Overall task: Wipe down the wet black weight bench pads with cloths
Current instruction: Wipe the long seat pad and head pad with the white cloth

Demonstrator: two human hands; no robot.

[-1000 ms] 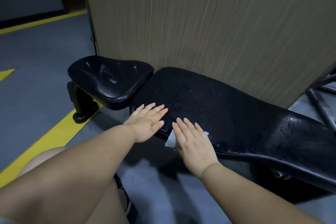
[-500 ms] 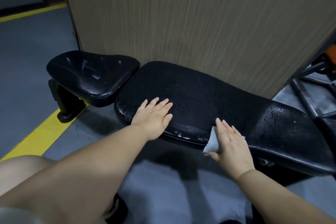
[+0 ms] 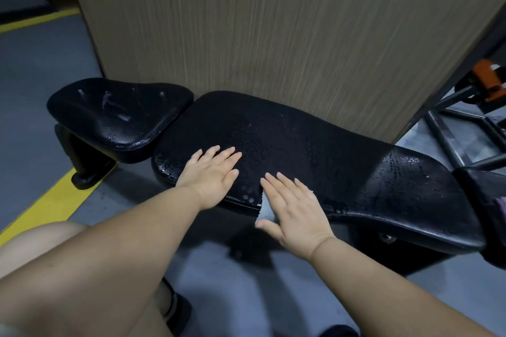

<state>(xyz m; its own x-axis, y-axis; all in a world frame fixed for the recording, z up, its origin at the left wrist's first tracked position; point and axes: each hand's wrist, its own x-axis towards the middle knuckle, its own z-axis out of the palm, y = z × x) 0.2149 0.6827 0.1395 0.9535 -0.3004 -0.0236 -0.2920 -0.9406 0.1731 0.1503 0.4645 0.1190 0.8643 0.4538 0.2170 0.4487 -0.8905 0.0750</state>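
A long black back pad point(image 3: 315, 150) lies across the middle, beaded with water, shiniest at its right end. A smaller black seat pad point(image 3: 115, 115) with wet streaks sits at its left end. My left hand point(image 3: 212, 175) rests flat on the long pad's near left part, fingers straight. My right hand point(image 3: 294, 209) presses flat on a small light grey cloth point(image 3: 264, 206) at the pad's near edge. Most of the cloth is hidden under the palm; a corner hangs over the edge.
A tall wood-grain panel point(image 3: 273, 30) stands right behind the bench. The seat's black foot point(image 3: 87, 172) rests by a yellow floor line point(image 3: 46, 208). Black frame tubes point(image 3: 449, 137) and an orange part point(image 3: 487, 76) lie at the right. My knee point(image 3: 41, 243) is at lower left.
My right hand has slid the cloth back to the left along the pad's near edge, close to my left hand. The left hand has stayed flat on the pad.
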